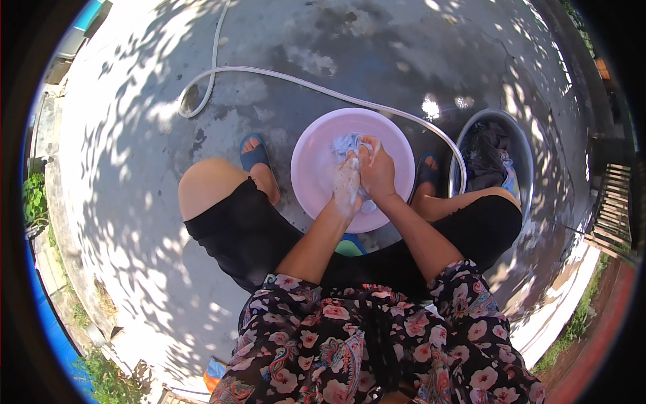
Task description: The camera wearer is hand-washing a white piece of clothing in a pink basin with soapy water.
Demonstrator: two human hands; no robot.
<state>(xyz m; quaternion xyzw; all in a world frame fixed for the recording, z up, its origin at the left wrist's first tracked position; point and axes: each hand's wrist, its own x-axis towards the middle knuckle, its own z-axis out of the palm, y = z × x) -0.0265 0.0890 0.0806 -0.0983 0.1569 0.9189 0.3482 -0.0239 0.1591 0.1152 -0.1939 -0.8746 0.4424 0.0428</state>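
Between my feet stands a round pink plastic basin (314, 174). Over it, my left hand (346, 177) and my right hand (377, 169) press together around a wet, light blue-and-white cloth (347, 144). White suds coat the back of my left hand and wrist, with a little foam on my right fingers. The cloth bunches out beyond the fingertips toward the far side; the part inside my grip is hidden. A small pale piece (369, 206) shows below my wrists in the basin; whether it belongs to the same cloth I cannot tell.
A metal tub (528, 166) at the right holds dark and patterned fabric (487, 151). A white hose (303, 83) loops across the wet concrete floor (282, 45) and reaches the tub. Blue slippers (256, 151) are on my feet. A wooden slatted piece (610, 209) stands far right.
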